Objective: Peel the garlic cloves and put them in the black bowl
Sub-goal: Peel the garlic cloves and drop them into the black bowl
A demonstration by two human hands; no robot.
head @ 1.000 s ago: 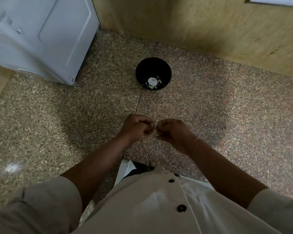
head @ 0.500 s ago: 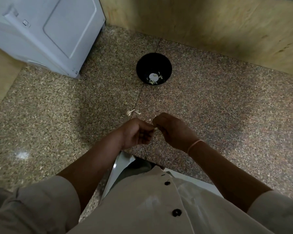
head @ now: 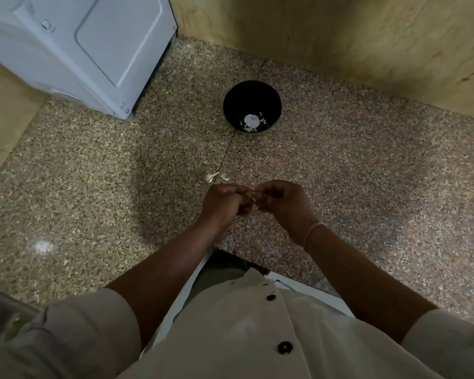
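Note:
My left hand (head: 226,202) and my right hand (head: 281,202) meet fingertip to fingertip over the speckled counter, pinching a small garlic clove (head: 253,196) between them; only a pale sliver of it shows. The black bowl (head: 251,93) stands farther back, straight beyond my hands, with several pale peeled cloves (head: 251,124) at its bottom. A loose garlic piece with papery skin (head: 215,177) lies on the counter just beyond my left hand.
A white appliance (head: 93,50) stands at the back left. A wooden wall (head: 340,45) runs along the back. The speckled stone counter (head: 93,201) has a seam running from the bowl towards me.
The view has tilted, so the garlic piece on the counter beyond my left hand now shows. My hands parted a little half a second ago and are together again on the clove.

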